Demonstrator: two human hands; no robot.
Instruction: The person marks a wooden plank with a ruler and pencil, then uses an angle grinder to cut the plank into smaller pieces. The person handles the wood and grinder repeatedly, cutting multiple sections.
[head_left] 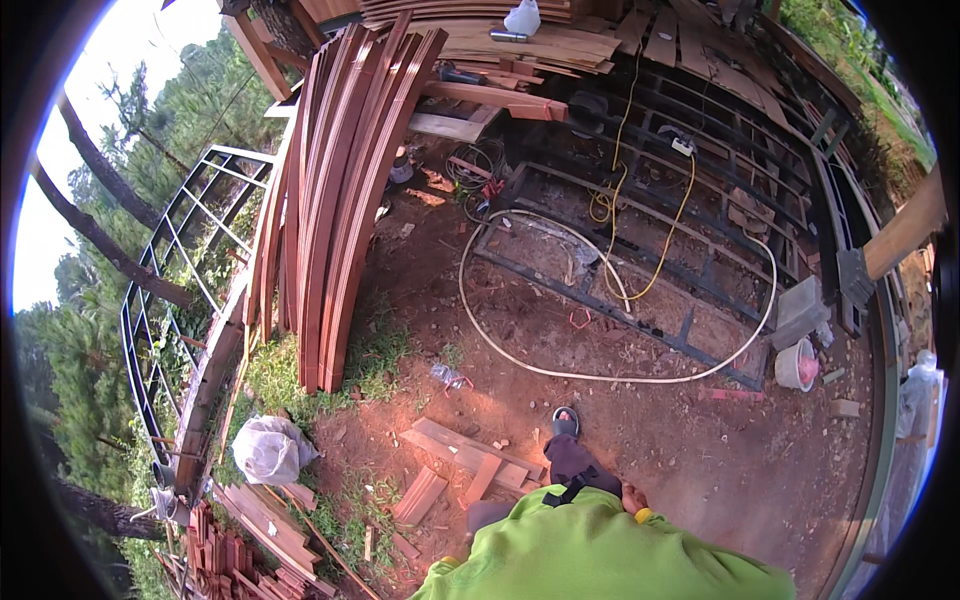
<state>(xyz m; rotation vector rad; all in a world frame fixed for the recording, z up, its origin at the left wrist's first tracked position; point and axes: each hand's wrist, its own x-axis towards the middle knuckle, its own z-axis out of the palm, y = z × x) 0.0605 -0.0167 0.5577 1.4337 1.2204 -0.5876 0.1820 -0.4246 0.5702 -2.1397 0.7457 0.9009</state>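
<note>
We start from our right hand (633, 497). Only a small part of it shows at the edge of our green shirt (600, 550), beside a yellow cuff, so we cannot tell if it is closed, loose or holding something. Our left hand is not visible at all; the shirt covers the place where it would be.

Just in front of the hand, our leg in dark trousers goes forward, and the foot in a sandal (565, 420) stands on the red earth. It seems we are stepping, which may be why the hand hangs low beside the body.

The nearest things are the short cut boards (465, 460), lying flat on the ground to the left of the foot, some across others. They look like offcuts left where they fell.

Farther to the left and ahead, the long reddish planks (335, 200) stand on their ends in a tight bundle and lean against the structure above, probably to keep them off the soil. A white sack (268, 448) lies in the grass near their base.

Ahead of us, a white hose (600, 375) makes a wide loop over the dark metal frame (650, 250) that lies flat on the ground, and a yellow cable (660, 250) runs across it. A pale bucket (797, 365) stands at the right end of the frame.
</note>
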